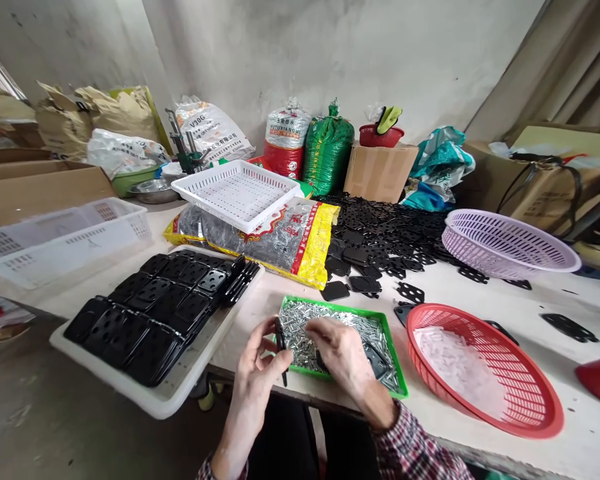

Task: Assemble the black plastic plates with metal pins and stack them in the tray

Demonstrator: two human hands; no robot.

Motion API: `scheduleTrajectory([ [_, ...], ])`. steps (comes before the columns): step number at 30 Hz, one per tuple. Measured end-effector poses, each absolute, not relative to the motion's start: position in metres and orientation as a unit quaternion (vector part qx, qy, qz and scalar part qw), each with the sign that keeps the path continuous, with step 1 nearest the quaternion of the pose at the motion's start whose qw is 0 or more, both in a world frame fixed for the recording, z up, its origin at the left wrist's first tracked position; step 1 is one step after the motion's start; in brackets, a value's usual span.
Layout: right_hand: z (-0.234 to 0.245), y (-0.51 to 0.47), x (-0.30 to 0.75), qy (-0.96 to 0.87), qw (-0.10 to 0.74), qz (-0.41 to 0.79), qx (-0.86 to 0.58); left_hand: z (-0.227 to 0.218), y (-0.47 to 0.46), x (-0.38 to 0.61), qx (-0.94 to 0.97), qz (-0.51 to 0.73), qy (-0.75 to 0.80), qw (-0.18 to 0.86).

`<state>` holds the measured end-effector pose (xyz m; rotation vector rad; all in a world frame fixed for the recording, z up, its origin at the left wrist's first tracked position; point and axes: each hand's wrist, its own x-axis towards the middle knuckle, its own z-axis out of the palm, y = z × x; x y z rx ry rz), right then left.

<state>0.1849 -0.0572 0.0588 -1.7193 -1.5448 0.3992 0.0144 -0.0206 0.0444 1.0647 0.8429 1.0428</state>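
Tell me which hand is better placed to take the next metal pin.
Right, probably: the right hand is over the pins in the green tray, while the left hand holds a thin black piece at its edge.

The person's left hand (261,363) pinches a narrow black strip (281,347) upright. The right hand (341,353) reaches down over a shallow green plastic tray (393,353) heaped with short silver metal pins (330,327), with a flat black perforated plate (375,360) beside its fingers. To the left, more black perforated plates (150,320) stack on a white tray (130,392). To the right, a round red plastic basket (540,427) holds white pieces (455,367).
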Motion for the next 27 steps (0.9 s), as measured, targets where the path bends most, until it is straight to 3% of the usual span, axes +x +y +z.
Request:
scheduleTrajectory([
  [4, 0.061, -0.063, 0.194, -0.438, 0.581, 0.369, -0.578, 0.049, -0.025, 0.021, 0.536, 0.428, 0.397, 0.61],
  [8, 0.066, -0.073, 0.193, -0.344, 0.642, 0.478, -0.491, 0.053, -0.029, 0.029, 0.61, 0.419, 0.417, 0.527],
  [18, 0.082, -0.085, 0.19, -0.371, 0.62, 0.41, -0.557, 0.053, -0.03, 0.034, 0.744, 0.406, 0.407, 0.343],
  [27, 0.075, -0.085, 0.189, -0.489, 0.581, 0.256, -0.599, 0.05, -0.027, 0.038, 0.795, 0.402, 0.394, 0.226],
])
